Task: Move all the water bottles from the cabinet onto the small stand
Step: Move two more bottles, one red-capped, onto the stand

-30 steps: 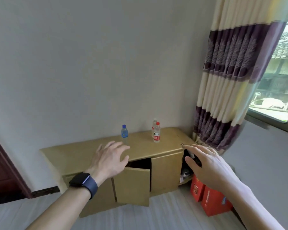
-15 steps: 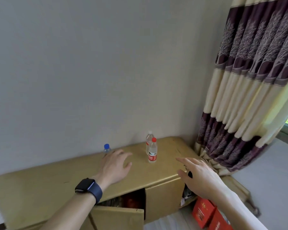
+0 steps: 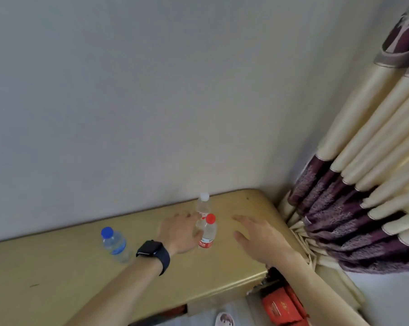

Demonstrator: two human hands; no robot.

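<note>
Three water bottles are standing upright on the yellow-brown cabinet top (image 3: 57, 274), which is running along the pale wall (image 3: 151, 90). A blue-capped bottle (image 3: 115, 244) is sitting alone toward the left. A red-capped bottle (image 3: 207, 231) with a red label is standing nearer the middle, and a white-capped bottle (image 3: 203, 205) is standing just behind it, closer to the wall, the two looking as if they are touching or nearly so.

The left hand (image 3: 178, 234), with a dark smartwatch (image 3: 153, 251) on its wrist, is reaching in beside the red-capped bottle; its fingers (image 3: 189, 216) are spread loosely and look to be brushing the bottle's left side without closing around it. The right hand (image 3: 261, 238) is hovering to the right of the same bottle, a little apart from it, palm down, its fingers released and holding nothing.

A purple and cream curtain (image 3: 363, 184) is hanging at the right end of the cabinet. Red boxes (image 3: 281, 304) are sitting on the floor below the cabinet's near right corner.
</note>
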